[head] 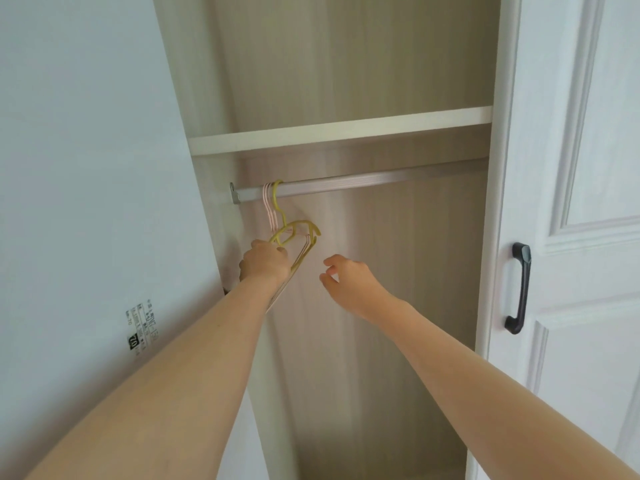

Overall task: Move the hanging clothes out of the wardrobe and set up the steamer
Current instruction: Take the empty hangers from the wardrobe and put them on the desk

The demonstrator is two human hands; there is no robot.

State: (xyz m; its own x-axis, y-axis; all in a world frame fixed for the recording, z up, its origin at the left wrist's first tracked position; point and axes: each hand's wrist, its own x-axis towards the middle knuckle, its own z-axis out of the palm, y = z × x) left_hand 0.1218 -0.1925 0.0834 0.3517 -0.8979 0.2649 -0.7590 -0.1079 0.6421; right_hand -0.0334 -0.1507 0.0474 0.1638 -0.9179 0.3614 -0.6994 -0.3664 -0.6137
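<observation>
A metal rail (pixel 363 183) runs across the open wardrobe under a white shelf (pixel 339 130). At the rail's left end hang a yellow hanger (pixel 300 227) and several pale pink hangers (pixel 269 211), all bare, bunched together. My left hand (pixel 265 262) is closed around the lower part of this bunch, just below the hooks. My right hand (pixel 349 280) hovers to the right of the hangers with its fingers apart, holding nothing. No clothes and no steamer are in view.
The wardrobe's left side panel (pixel 86 168) carries a small printed label (pixel 142 329). On the right stands a white door (pixel 571 237) with a dark handle (pixel 518 288). The wardrobe's wood-grain back wall (pixel 398 271) fills the space behind the rail.
</observation>
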